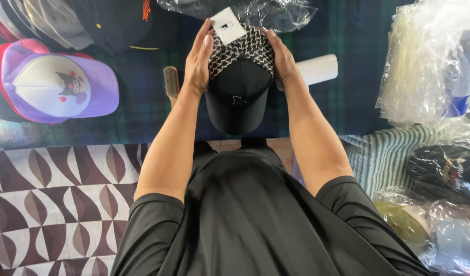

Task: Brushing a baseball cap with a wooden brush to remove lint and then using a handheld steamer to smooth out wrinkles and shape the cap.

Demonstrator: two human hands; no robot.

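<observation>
Left hand (198,60): pressed flat against the black cap's (238,84) left side, gripping.
Right hand (282,57): cupped on its right side, gripping.

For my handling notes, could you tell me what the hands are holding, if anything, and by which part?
Both hands hold one black cap: left hand and right hand press flat against opposite sides of its patterned crown, brim pointing toward the person.

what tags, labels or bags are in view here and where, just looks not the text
White paper tag: small rectangle with a dark mark, on top of the black and patterned cap held between the left hand and right hand.
Clear plastic bag: crumpled, top centre.
Clear plastic bags: big pile, right edge.
Bagged items: clear wrap, lower right.
</observation>
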